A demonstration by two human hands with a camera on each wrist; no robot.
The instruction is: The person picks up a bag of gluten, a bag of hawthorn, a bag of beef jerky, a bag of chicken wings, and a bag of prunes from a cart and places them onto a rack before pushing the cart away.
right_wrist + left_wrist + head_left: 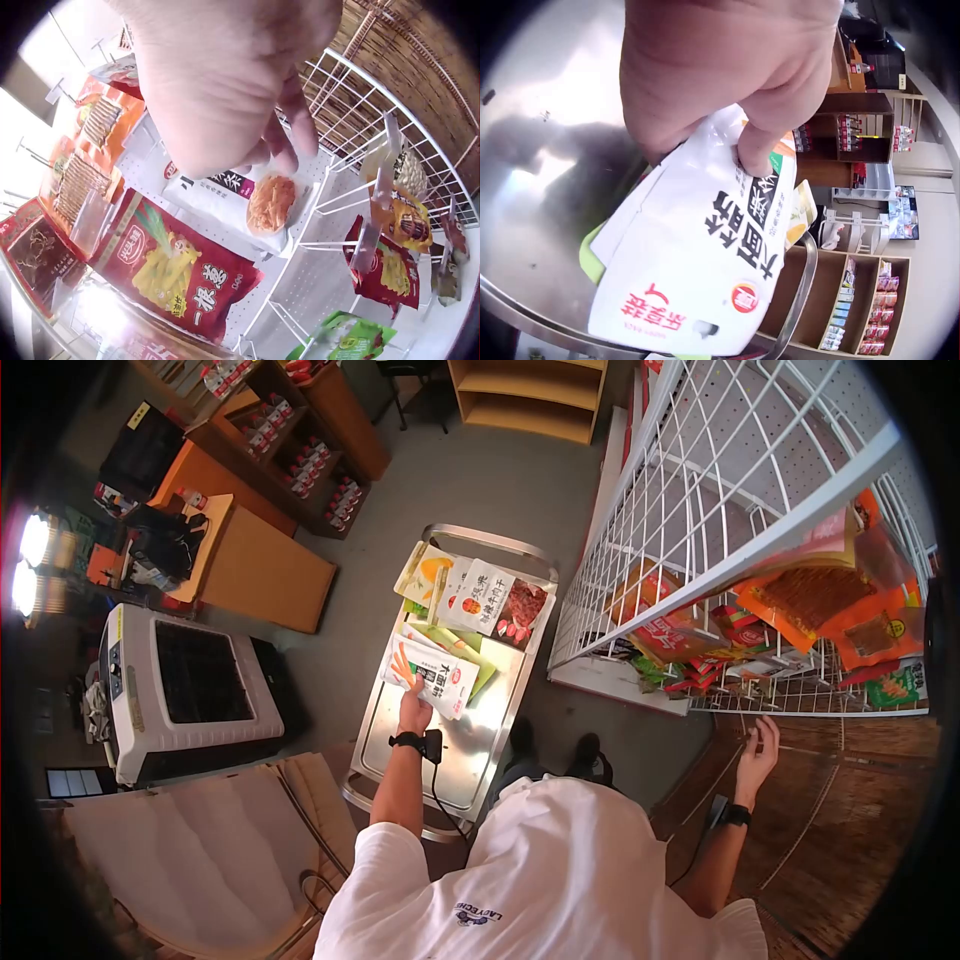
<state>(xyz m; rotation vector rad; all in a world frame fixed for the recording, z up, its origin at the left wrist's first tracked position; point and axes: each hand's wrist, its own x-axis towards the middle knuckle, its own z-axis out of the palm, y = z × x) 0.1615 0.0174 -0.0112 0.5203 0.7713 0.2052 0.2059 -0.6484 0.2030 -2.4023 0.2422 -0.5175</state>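
My left hand [415,712] grips a white snack bag [447,682] by its edge, over the steel cart. In the left wrist view the thumb lies across the printed front of the bag [682,255], and a green package edge [592,259] shows behind it. More snack packages [500,603] lie at the cart's far end. Off to the right, my right hand [757,760] hangs beside the wire rack with loosely bent fingers, holding nothing. From the right wrist, this hand [232,82] overlaps a white snack bag [262,206] in the rack; a red snack bag [176,266] is nearby.
The white wire rack [640,550] carries several hanging orange bags [800,600]. The cart [400,745] has raised metal rails at both ends. A white boxy machine [150,700] and a wooden counter [270,575] stand on the left. Wooden shelves [525,420] are at the back.
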